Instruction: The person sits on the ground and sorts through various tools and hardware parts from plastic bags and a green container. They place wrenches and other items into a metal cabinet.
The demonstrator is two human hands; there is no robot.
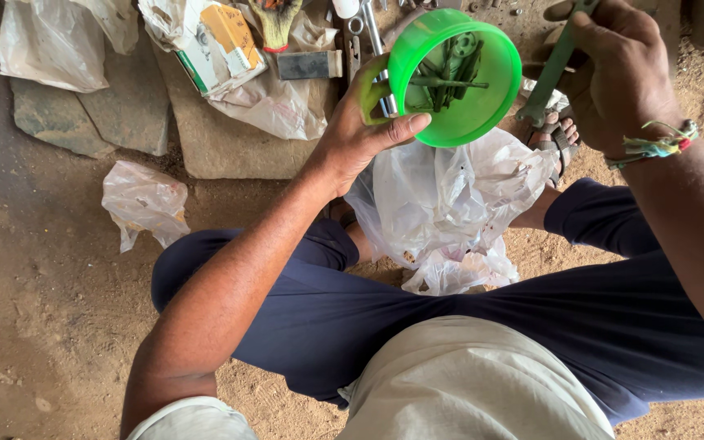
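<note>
Left hand (360,130) grips the rim of a green plastic bowl (474,106), upper centre of frame, tilted toward the camera; dark metal bolts (446,77) lie inside. Right hand (625,77), upper right, is closed around a flat metal wrench (552,73) just beside the bowl. Clear plastic bag (442,212) sits below the bowl on the lap, centre. Another plastic bag (144,204) on the dirt floor (34,310), left. Yellow box (230,33) and flat stones (83,114), upper left. Person seated cross-legged, sandalled foot (556,138) near the wrench.
</note>
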